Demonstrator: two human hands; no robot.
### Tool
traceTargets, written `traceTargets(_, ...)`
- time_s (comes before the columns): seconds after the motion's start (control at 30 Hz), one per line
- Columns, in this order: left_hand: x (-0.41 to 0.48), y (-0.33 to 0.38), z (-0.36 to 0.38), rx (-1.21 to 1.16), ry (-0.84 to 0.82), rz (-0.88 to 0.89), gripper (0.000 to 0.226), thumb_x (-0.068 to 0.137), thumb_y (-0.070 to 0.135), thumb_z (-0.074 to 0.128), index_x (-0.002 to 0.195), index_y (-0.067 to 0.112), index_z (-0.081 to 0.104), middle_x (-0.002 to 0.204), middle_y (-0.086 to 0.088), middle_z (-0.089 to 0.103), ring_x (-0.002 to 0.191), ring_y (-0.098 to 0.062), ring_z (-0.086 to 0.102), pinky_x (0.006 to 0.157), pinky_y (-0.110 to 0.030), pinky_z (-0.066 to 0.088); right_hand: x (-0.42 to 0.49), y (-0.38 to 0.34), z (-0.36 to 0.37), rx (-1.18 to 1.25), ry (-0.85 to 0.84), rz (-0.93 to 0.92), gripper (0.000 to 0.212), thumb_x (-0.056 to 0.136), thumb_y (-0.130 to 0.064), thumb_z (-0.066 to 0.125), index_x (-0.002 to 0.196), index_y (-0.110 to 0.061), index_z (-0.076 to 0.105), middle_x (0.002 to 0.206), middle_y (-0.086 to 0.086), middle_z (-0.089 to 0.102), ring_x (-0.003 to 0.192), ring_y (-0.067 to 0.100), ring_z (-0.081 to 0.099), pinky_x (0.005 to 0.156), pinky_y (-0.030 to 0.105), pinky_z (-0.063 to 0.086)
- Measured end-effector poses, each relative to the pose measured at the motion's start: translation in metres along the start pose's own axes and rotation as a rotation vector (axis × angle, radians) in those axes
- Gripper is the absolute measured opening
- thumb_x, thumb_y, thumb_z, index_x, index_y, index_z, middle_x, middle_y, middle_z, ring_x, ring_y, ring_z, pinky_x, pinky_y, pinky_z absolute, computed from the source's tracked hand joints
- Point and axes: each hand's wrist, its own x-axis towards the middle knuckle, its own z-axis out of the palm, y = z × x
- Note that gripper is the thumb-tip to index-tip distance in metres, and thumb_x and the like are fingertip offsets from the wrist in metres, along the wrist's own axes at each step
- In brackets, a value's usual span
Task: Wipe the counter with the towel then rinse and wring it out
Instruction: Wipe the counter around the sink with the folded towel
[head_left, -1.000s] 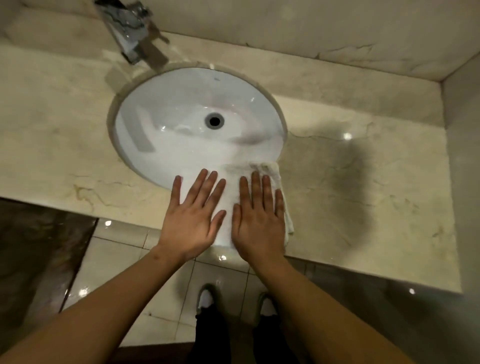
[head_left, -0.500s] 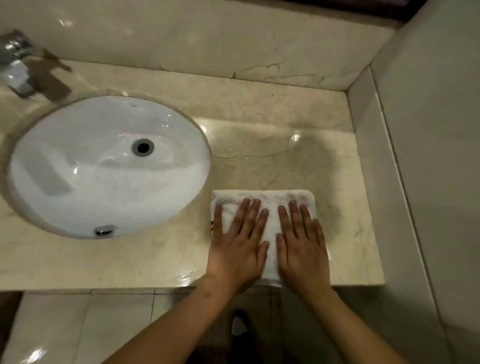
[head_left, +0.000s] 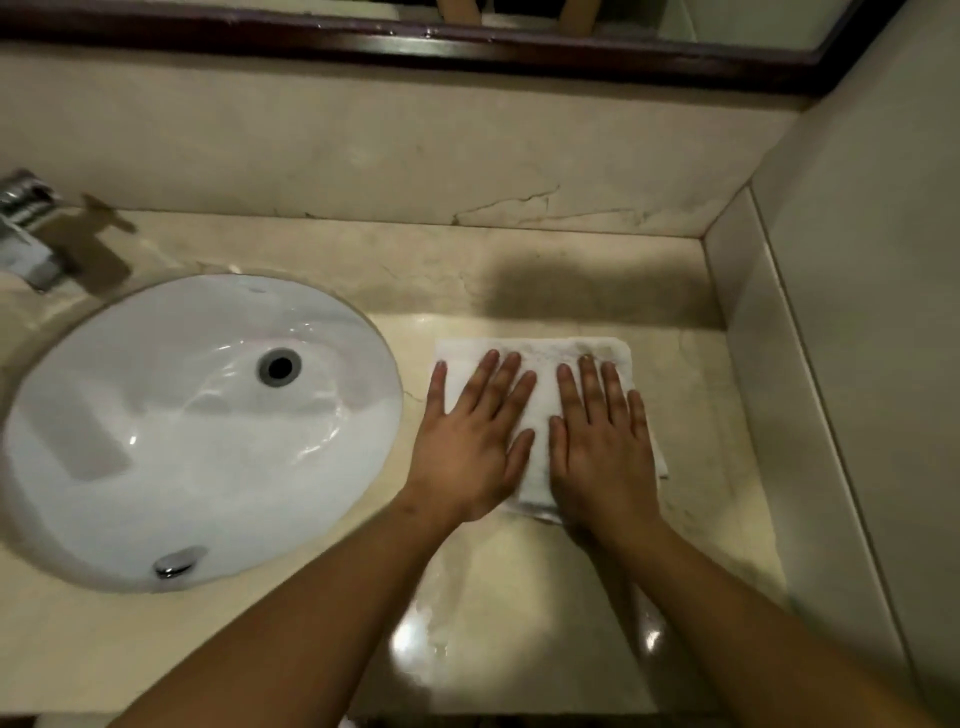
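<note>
Towel (head_left: 540, 364), white and folded flat, sits on the bench (head_left: 519, 597) just right of the sink (head_left: 130, 467), roughly mid-depth between near edge and back wall. Left hand (head_left: 470, 447) and right hand (head_left: 602, 447) both lie on it palm down, fingers spread and flat, gripping nothing, side by side with thumbs almost touching. Far edge of the towel shows beyond the fingertips; some grey-brown smudging on its far right corner. Near edge partly hidden under the palms.

Surroundings: sink is a white oval basin set into the bench, drain (head_left: 279, 367) in the middle, chrome overflow (head_left: 179, 562) on its near wall. Chrome tap (head_left: 26, 228) at far left, cut off by the frame. Bench near the towel is bare marble, wet sheen and light glare on the near part. Dark shadow patch on the bench beyond the towel. Cracked marble backsplash (head_left: 415, 156) on the far side, dark mirror frame (head_left: 415, 47) above it. Side wall (head_left: 857, 312) closes the bench on the right, well clear of the towel's right edge.
</note>
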Motion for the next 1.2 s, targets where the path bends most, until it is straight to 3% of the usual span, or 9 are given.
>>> traceTargets(0.13, 0.042, -0.032, -0.011, -0.002, -0.005, 0.017, 0.069, 0.103, 0.056, 0.000, 0.165, 0.028, -0.008, 0.174, 0.004, -0.016, 0.159, -0.015, -0.020, 0.125, -0.060, -0.008, 0.051, -0.012, -0.002, 0.026, 0.025, 0.011, 0.066, 0.105, -0.042, 0.015, 0.167, -0.020, 0.014, 0.175, 0.008, 0.010, 0.162, 0.024, 0.008, 0.130, 0.050, 0.012)
traceTargets(0.43, 0.131, -0.088, -0.013, -0.024, 0.114, 0.108, 0.068, 0.104, 0.057, 0.018, 0.166, 0.030, 0.010, 0.175, 0.003, 0.004, 0.162, -0.017, -0.004, 0.127, -0.060, -0.002, 0.142, -0.024, -0.006, 0.009, 0.006, 0.086, 0.068, 0.103, -0.048, 0.010, 0.167, -0.026, 0.009, 0.176, 0.000, 0.001, 0.162, 0.021, -0.001, 0.131, 0.050, 0.007)
traceTargets(0.53, 0.142, -0.090, -0.013, -0.023, 0.142, 0.104, 0.068, 0.103, 0.056, 0.020, 0.165, 0.031, 0.017, 0.175, 0.003, 0.011, 0.162, -0.016, 0.003, 0.127, -0.060, 0.001, 0.154, -0.023, -0.009, -0.007, 0.010, 0.097, 0.069, 0.102, -0.047, 0.016, 0.167, -0.026, 0.012, 0.176, 0.002, 0.007, 0.162, 0.024, 0.004, 0.130, 0.052, 0.012)
traceTargets(0.77, 0.148, -0.080, -0.027, -0.105, 0.029, 0.029, 0.077, 0.092, 0.057, 0.009, 0.165, 0.034, 0.006, 0.176, 0.008, -0.002, 0.161, -0.012, -0.011, 0.125, -0.061, -0.011, 0.155, -0.021, -0.015, 0.018, -0.002, 0.089, 0.067, 0.103, -0.048, 0.021, 0.167, -0.033, 0.009, 0.176, 0.001, 0.008, 0.162, 0.022, 0.004, 0.130, 0.050, 0.009)
traceTargets(0.97, 0.146, -0.070, -0.019, 0.034, 0.029, -0.021, 0.072, 0.096, 0.060, -0.011, 0.163, 0.035, -0.013, 0.173, 0.008, -0.017, 0.158, -0.014, -0.021, 0.124, -0.063, -0.011, 0.153, -0.019, -0.014, 0.079, 0.026, 0.101, 0.064, 0.105, -0.045, 0.024, 0.167, -0.031, 0.015, 0.176, -0.001, 0.009, 0.162, 0.020, 0.004, 0.130, 0.050, 0.010)
traceTargets(1.1, 0.148, -0.061, -0.019, 0.027, 0.071, -0.007, 0.070, 0.102, 0.060, -0.005, 0.166, 0.033, -0.002, 0.175, 0.004, -0.006, 0.160, -0.018, -0.014, 0.124, -0.064, -0.008, 0.151, -0.007, -0.016, 0.108, 0.020, 0.071, 0.062, 0.108, -0.045, 0.022, 0.167, -0.031, 0.010, 0.176, -0.004, 0.003, 0.162, 0.018, -0.002, 0.131, 0.048, 0.004)
traceTargets(1.2, 0.153, -0.038, -0.019, 0.014, 0.039, -0.022, 0.069, 0.100, 0.060, -0.008, 0.165, 0.035, -0.007, 0.175, 0.004, -0.013, 0.159, -0.018, -0.021, 0.123, -0.064, -0.010, 0.148, 0.016, -0.018, 0.087, 0.010, 0.048, 0.061, 0.109, -0.045, 0.021, 0.167, -0.031, 0.008, 0.176, -0.004, 0.001, 0.162, 0.017, -0.003, 0.131, 0.047, 0.005)
